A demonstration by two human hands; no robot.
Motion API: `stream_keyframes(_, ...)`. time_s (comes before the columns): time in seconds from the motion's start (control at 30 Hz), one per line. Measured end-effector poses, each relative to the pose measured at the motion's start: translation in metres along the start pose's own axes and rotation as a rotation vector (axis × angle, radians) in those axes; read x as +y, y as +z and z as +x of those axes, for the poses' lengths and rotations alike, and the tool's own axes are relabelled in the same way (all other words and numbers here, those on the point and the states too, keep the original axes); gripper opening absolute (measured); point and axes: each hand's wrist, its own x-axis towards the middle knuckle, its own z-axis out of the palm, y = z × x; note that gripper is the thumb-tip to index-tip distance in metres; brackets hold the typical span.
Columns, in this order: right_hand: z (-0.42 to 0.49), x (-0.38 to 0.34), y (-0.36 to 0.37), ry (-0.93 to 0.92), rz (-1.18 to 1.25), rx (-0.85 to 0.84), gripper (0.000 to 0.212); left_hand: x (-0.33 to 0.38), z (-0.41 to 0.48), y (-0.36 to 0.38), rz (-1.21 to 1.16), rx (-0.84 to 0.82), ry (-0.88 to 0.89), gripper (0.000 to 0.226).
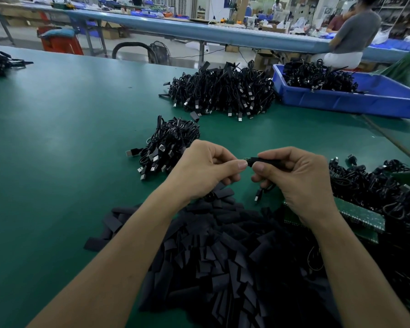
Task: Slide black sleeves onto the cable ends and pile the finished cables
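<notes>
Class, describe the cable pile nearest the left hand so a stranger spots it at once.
On the green table, a blue bin sits far right with a large cable heap beside it. Nearer, just beyond the left hand, lies the small cable pile. It is much smaller than the heap, metal plugs fanned toward the person.

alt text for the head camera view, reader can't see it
Over a green table, the right hand grips a cable end in a black sleeve while the left hand pinches at its tip. Loose black sleeves are heaped below; cable piles and a blue bin lie beyond.
</notes>
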Motion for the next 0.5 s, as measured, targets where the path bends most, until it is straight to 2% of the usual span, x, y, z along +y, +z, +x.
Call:
stream_keyframes(0.23,0.0000,0.0019,-0.0038,-0.061,-0.028,-0.059,0.025,0.0043,-0.0023,0.0007,0.083,-0.017,0.038,0.015)
stream_keyframes(0.5,0.0003,0.0045,-0.0054,-0.072,-0.031,-0.063,0.013,0.0066,-0.0040,0.0018,0.154,-0.004,0.091,0.016)
